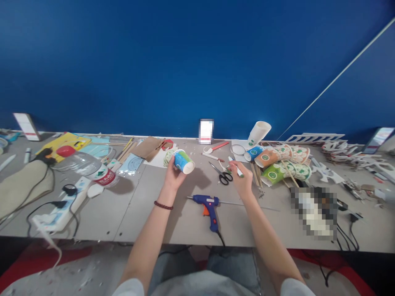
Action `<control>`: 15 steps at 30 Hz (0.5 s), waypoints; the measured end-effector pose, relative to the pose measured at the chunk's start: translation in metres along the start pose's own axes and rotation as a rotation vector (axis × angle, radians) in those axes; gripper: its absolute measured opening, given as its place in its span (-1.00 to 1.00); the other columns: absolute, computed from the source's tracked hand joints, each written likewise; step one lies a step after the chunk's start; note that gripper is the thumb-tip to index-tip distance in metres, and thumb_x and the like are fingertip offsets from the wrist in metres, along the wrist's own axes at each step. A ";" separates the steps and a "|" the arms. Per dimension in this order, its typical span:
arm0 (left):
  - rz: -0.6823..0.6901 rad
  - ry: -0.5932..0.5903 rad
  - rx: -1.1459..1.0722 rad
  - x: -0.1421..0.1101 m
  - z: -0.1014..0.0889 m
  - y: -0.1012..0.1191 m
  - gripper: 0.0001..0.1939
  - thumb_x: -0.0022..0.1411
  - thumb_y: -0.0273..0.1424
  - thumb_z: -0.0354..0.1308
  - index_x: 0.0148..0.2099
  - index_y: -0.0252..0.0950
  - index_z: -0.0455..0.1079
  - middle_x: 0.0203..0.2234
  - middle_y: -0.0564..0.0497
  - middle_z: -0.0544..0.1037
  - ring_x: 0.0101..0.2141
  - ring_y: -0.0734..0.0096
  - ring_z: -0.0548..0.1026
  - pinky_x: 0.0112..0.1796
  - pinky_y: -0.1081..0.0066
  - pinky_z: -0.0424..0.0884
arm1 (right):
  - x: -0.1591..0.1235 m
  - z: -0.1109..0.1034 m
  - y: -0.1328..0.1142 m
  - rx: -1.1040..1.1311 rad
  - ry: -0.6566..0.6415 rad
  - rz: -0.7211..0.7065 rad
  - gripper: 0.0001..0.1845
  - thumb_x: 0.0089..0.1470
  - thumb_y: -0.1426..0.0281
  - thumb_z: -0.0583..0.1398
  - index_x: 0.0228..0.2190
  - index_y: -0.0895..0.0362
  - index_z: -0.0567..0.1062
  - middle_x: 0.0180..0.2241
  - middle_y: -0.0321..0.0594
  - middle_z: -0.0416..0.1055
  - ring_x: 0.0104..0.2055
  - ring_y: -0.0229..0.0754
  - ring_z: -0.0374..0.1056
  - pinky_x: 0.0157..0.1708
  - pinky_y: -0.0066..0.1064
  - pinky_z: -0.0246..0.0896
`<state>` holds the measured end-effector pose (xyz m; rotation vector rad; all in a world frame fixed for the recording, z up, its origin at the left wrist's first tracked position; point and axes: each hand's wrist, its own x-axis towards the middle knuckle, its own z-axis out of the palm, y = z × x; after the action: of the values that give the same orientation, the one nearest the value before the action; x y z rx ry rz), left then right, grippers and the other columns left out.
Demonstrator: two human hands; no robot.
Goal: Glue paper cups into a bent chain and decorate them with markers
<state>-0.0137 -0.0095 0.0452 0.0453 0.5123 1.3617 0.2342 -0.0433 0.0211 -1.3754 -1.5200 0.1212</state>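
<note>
- One camera sits on the person's head, and it makes the head view.
- It looks forward and down. The blue wall fills the top of the frame, and the table goes across the lower part.
- The arms come up from the bottom edge, seen from above and behind.
- The left hand and the right hand are near the middle, close to the camera.
- The person's legs show at the bottom middle, seen from above.
- The view is very wide, with a bit of floor at the lower left.
</note>
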 end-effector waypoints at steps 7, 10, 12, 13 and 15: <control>-0.007 -0.047 0.000 0.001 -0.002 -0.002 -0.66 0.27 -0.23 0.08 0.01 -0.30 0.38 -0.29 -0.09 0.59 -0.22 0.21 0.57 -0.05 0.18 0.41 | 0.005 0.009 0.031 -0.483 -0.292 0.141 -0.71 0.09 0.41 0.14 -0.12 0.13 0.44 -0.24 -0.05 0.50 -0.31 -0.05 0.42 -0.42 -0.39 0.15; -0.031 -0.054 -0.001 0.000 -0.002 -0.003 -0.64 0.26 -0.22 0.09 0.02 -0.32 0.37 -0.29 -0.12 0.59 -0.21 0.20 0.56 -0.07 0.19 0.42 | 0.003 0.015 0.035 -0.537 -0.341 0.098 -0.68 0.06 0.48 0.13 -0.11 0.13 0.43 -0.28 -0.06 0.49 -0.34 -0.06 0.40 -0.44 -0.39 0.13; -0.055 -0.070 0.005 -0.001 -0.002 -0.003 -0.64 0.27 -0.20 0.07 -0.01 -0.34 0.38 -0.28 -0.14 0.58 -0.20 0.19 0.56 -0.09 0.19 0.42 | 0.002 0.017 0.037 -0.539 -0.341 0.080 -0.64 0.03 0.54 0.11 -0.10 0.15 0.43 -0.30 -0.06 0.49 -0.33 -0.06 0.40 -0.42 -0.38 0.13; -0.068 -0.078 0.011 -0.001 -0.002 -0.003 -0.64 0.28 -0.19 0.06 -0.03 -0.34 0.39 -0.28 -0.15 0.58 -0.20 0.18 0.56 -0.10 0.20 0.43 | 0.003 0.018 0.038 -0.534 -0.340 0.076 -0.62 0.01 0.57 0.10 -0.10 0.16 0.43 -0.31 -0.06 0.49 -0.32 -0.06 0.40 -0.41 -0.38 0.14; -0.091 -0.094 0.023 0.000 -0.003 -0.002 -0.65 0.29 -0.19 0.03 -0.06 -0.34 0.40 -0.28 -0.15 0.58 -0.20 0.18 0.56 -0.12 0.20 0.43 | 0.003 0.018 0.039 -0.526 -0.338 0.072 -0.59 -0.02 0.60 0.09 -0.09 0.17 0.43 -0.33 -0.06 0.49 -0.31 -0.05 0.40 -0.40 -0.37 0.15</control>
<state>-0.0126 -0.0113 0.0419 0.1034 0.4465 1.2591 0.2484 -0.0182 -0.0113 -1.8989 -1.8667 -0.0060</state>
